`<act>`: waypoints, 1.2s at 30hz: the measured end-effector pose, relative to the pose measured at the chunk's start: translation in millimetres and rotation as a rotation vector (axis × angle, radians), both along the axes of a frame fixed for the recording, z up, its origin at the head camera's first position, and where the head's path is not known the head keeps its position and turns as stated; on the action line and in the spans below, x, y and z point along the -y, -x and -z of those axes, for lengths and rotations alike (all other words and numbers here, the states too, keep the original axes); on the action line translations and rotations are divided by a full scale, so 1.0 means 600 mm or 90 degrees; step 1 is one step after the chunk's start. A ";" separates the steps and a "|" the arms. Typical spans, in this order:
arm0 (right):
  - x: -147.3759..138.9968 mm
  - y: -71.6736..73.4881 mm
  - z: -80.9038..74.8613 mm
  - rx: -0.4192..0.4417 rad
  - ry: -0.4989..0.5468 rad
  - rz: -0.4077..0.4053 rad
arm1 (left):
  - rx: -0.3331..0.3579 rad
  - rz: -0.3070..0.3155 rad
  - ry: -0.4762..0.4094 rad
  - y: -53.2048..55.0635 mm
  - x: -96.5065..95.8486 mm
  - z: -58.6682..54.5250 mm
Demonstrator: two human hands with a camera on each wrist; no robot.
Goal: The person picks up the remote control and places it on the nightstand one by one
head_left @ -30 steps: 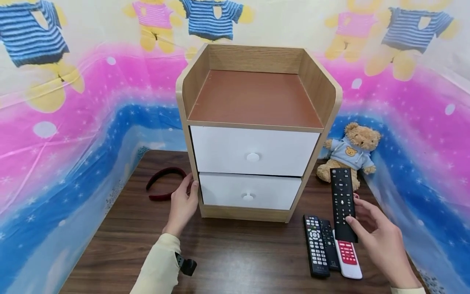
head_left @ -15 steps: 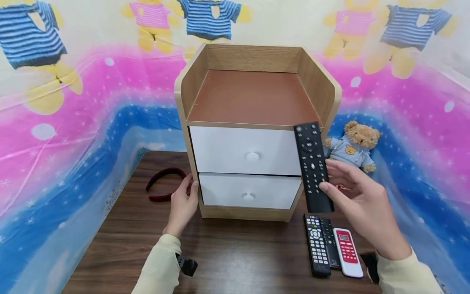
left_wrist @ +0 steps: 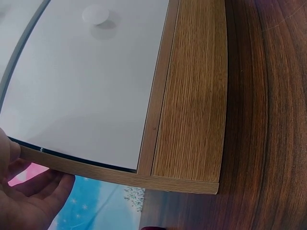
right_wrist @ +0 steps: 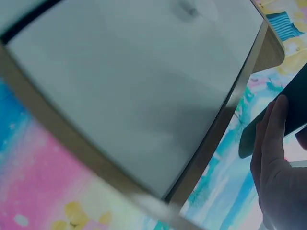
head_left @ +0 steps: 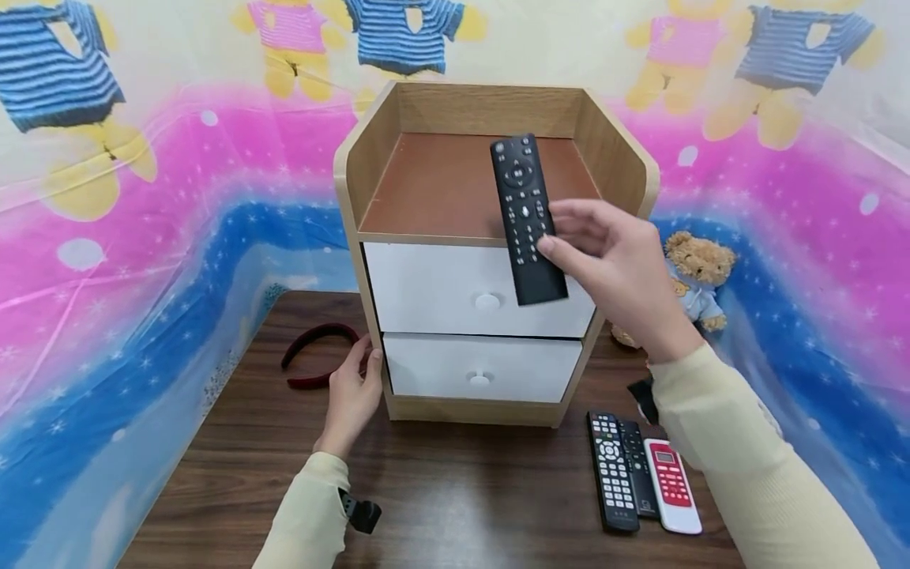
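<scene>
My right hand (head_left: 618,265) pinches a slim black remote control (head_left: 526,221) by its lower right side, thumb on the button face. The remote is raised in front of the top drawer (head_left: 434,288) and overlaps the brown top shelf (head_left: 441,178) of a wooden cabinet (head_left: 490,412). In the right wrist view the remote (right_wrist: 288,112) shows dark between fingers and thumb. At the cabinet's lower left side, my left hand (head_left: 353,399) grips the side panel's edge. The left wrist view shows its fingers (left_wrist: 53,189) against the outer face. Both white drawers look closed.
Three remotes lie side by side on the dark wooden table (head_left: 455,490): a black one (head_left: 613,474), another black one (head_left: 640,470) and a white-and-red one (head_left: 671,486). A dark red headband (head_left: 309,340) lies left; a teddy bear (head_left: 700,261) sits right, partly behind my arm.
My right hand has carried the black remote up and to the left, from above the other remotes to the cabinet's top shelf level. The left hand stays at the cabinet's side.
</scene>
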State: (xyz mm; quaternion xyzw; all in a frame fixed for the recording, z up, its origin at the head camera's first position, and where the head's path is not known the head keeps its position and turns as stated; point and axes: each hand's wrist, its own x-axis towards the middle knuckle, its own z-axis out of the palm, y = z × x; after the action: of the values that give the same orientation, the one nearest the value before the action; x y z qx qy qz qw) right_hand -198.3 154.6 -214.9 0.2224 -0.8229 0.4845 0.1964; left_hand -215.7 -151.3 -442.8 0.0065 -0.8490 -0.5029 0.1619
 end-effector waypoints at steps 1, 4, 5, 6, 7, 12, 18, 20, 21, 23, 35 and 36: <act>0.008 0.009 -0.007 0.015 0.011 0.002 | -0.001 0.001 -0.001 0.000 0.000 0.000; 0.031 0.034 -0.022 0.059 0.024 0.012 | -0.001 0.005 -0.002 -0.001 -0.001 -0.001; 0.040 0.042 -0.025 0.072 0.028 0.013 | -0.001 0.005 -0.001 0.000 -0.002 -0.001; 0.049 0.051 -0.029 0.084 0.032 0.012 | -0.001 0.005 0.000 0.000 -0.002 -0.001; 0.058 0.059 -0.032 0.097 0.039 0.010 | -0.001 0.005 0.000 0.000 -0.002 0.000; 0.110 0.096 -0.042 0.163 0.072 -0.022 | 0.003 -0.002 0.001 0.000 -0.001 0.001; 0.171 0.125 -0.055 0.251 0.086 -0.031 | 0.007 0.000 0.006 -0.001 0.003 0.002; 0.186 0.129 -0.061 0.267 0.079 -0.027 | 0.007 0.002 0.005 -0.002 0.003 0.002; 0.192 0.131 -0.063 0.274 0.076 -0.027 | 0.006 0.002 0.004 -0.002 0.003 0.002; 0.203 0.134 -0.066 0.288 0.069 -0.027 | 0.004 0.001 0.002 -0.002 0.002 0.002; 0.239 0.144 -0.073 0.340 -0.001 -0.016 | 0.002 0.000 -0.003 0.000 -0.005 0.002; 0.239 0.145 -0.074 0.337 -0.011 -0.017 | 0.002 -0.001 -0.003 0.001 -0.005 0.002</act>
State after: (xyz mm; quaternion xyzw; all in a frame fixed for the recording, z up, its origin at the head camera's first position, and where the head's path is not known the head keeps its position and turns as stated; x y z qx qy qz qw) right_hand -285.1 11.0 -170.6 0.1006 -0.8466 0.5215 -0.0344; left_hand -216.1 -148.5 -443.8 0.0083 -0.8481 -0.5049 0.1605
